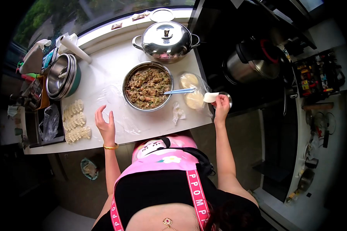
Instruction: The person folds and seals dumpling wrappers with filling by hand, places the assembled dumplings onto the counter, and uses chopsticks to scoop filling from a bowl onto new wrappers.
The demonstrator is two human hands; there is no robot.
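In my right hand [221, 107], at the counter's right edge, a thin white dough wrapper [211, 97] is pinched between the fingers. A small round metal dish [229, 101] shows partly behind that hand. My left hand [105, 125] is raised over the front of the counter, fingers apart and holding nothing. Between the hands stands a metal bowl of minced filling [148, 86], with light blue chopsticks [181, 91] resting in it. Round pale dough pieces [194, 100] lie under clear plastic to its right. Rows of shaped dumplings [76, 122] lie left of my left hand.
A lidded steel pot [166, 38] stands behind the bowl. Nested metal bowls [60, 79] and a paper roll [76, 49] are at the left. A crumpled tissue [177, 113] lies near the front. A pressure cooker [250, 65] stands on the dark surface at the right.
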